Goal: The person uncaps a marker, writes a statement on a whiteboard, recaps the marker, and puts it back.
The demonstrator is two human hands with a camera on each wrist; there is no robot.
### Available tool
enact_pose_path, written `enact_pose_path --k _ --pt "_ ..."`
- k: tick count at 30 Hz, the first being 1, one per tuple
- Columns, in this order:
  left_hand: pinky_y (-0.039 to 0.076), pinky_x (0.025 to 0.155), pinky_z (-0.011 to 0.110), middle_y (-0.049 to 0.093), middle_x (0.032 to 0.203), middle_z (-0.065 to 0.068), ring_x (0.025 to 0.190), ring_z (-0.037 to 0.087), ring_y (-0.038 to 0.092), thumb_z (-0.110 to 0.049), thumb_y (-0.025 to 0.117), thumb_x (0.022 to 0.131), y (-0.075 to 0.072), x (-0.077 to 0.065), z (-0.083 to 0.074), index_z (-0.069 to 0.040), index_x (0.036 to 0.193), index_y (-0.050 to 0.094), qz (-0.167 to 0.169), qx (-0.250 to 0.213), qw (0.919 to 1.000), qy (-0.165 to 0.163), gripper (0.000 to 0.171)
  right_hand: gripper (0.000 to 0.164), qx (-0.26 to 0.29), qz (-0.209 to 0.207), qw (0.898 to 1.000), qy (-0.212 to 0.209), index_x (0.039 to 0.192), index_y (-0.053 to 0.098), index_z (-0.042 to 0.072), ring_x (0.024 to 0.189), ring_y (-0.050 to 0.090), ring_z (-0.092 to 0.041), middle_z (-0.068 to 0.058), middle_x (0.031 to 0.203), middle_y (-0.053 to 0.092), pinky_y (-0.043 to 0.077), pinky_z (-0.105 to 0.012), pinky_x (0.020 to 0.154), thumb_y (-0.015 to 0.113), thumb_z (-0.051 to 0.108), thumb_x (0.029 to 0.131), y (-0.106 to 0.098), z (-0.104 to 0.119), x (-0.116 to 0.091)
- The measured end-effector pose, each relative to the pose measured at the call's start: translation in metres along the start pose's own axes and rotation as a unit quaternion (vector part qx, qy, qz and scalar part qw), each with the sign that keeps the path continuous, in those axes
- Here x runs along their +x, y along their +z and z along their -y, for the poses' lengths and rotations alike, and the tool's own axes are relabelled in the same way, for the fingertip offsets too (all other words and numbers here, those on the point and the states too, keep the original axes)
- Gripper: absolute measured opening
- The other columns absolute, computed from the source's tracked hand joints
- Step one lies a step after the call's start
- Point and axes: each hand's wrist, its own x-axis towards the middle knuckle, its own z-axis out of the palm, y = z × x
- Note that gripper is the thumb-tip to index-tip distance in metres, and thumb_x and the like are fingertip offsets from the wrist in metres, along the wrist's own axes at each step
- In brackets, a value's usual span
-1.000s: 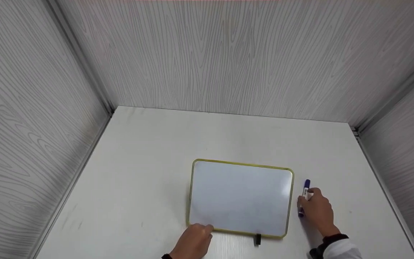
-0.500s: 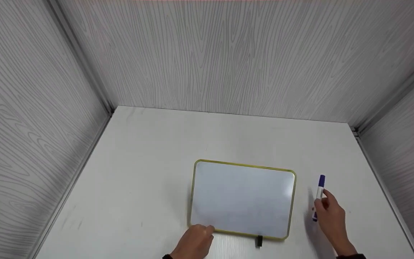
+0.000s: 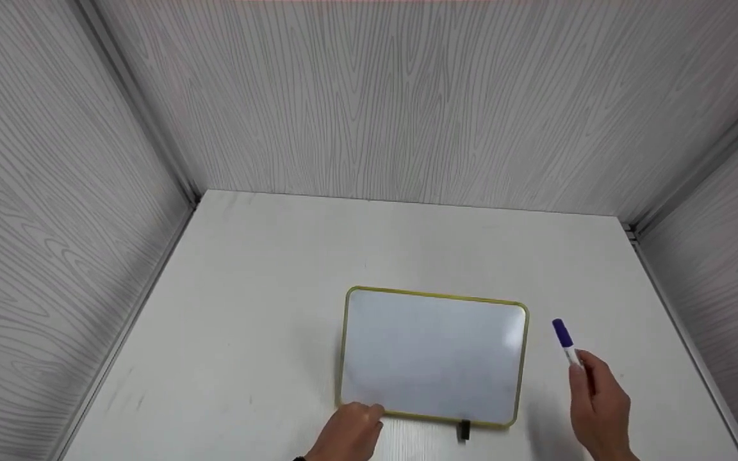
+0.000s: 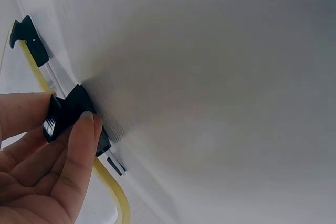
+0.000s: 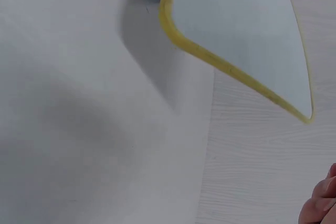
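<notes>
A small whiteboard (image 3: 433, 352) with a yellow frame stands propped on the table, its white face towards me. At its lower left edge, my left hand (image 3: 350, 432) pinches a black clip-like foot (image 4: 62, 116) between thumb and fingers, as the left wrist view shows. A second black foot (image 3: 464, 430) juts out under the lower right of the frame. Right of the board, my right hand (image 3: 601, 406) holds a marker (image 3: 563, 334) with a purple cap, which points up and left. The fingers cover its lower part. Only some fingertips (image 5: 319, 198) show in the right wrist view.
The white table (image 3: 266, 288) is bounded by a wood-grain back wall (image 3: 369, 102), a left wall (image 3: 49, 243) and a right wall (image 3: 721, 269). The board casts a shadow on the tabletop in the right wrist view.
My right hand has lifted the marker from beside the board and moved right and nearer to me. The marker now leans to the left. My left hand stays at the board's lower edge.
</notes>
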Motion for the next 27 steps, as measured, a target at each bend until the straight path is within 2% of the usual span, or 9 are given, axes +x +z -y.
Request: enact_pose_path --k 5,11,14,20,27 --pt "0.031 0.044 0.016 0.042 0.051 -0.007 0.049 -0.001 0.039 0.000 0.063 0.084 0.001 0.000 -0.002 -0.010 0.069 0.056 0.013 -0.001 0.9999 -0.009 0.019 0.017 -0.009 0.025 0.996 -0.090 0.109 0.061 0.004 0.057 0.041 -0.008 0.003 0.073 0.050 0.032 -0.017 0.049 0.055 0.012 0.095 0.003 0.009 -0.009" --pt "0.028 0.043 0.015 0.035 0.050 -0.009 0.047 -0.002 0.030 0.003 0.061 0.084 0.003 -0.001 -0.002 -0.011 0.066 0.051 0.006 -0.025 0.9997 0.007 0.025 0.016 -0.002 0.050 0.983 -0.176 0.104 0.064 0.009 0.052 0.037 -0.001 0.012 0.069 0.046 0.028 -0.013 0.046 0.064 0.005 0.088 0.007 0.017 -0.016" --pt "0.026 0.042 0.014 0.032 0.050 -0.010 0.046 -0.002 0.027 0.005 0.060 0.084 0.005 -0.001 -0.001 -0.011 0.065 0.049 0.001 -0.041 0.9991 0.009 0.027 0.018 -0.014 0.070 0.977 -0.199 0.103 0.064 0.011 0.053 0.038 0.000 0.015 0.072 0.046 0.029 -0.013 0.048 0.066 0.004 0.086 0.008 0.022 -0.019" --pt "0.026 0.042 0.015 0.036 0.050 -0.010 0.047 -0.002 0.030 0.003 0.061 0.083 0.006 0.002 -0.003 -0.011 0.065 0.052 0.001 -0.031 0.9995 -0.002 0.025 0.020 -0.028 0.113 0.970 -0.214 0.101 0.063 0.013 0.057 0.040 0.003 0.020 0.075 0.047 0.034 -0.017 0.049 0.069 0.004 0.084 0.012 0.033 -0.024" --pt "0.027 0.042 0.015 0.038 0.050 -0.009 0.048 -0.003 0.034 0.001 0.062 0.083 0.006 0.003 -0.006 -0.011 0.066 0.052 0.005 -0.022 0.9998 -0.001 0.024 0.024 -0.012 0.131 0.959 -0.252 0.103 0.064 0.014 0.056 0.037 0.005 0.022 0.075 0.045 0.030 -0.012 0.049 0.070 0.003 0.082 0.015 0.042 -0.029"
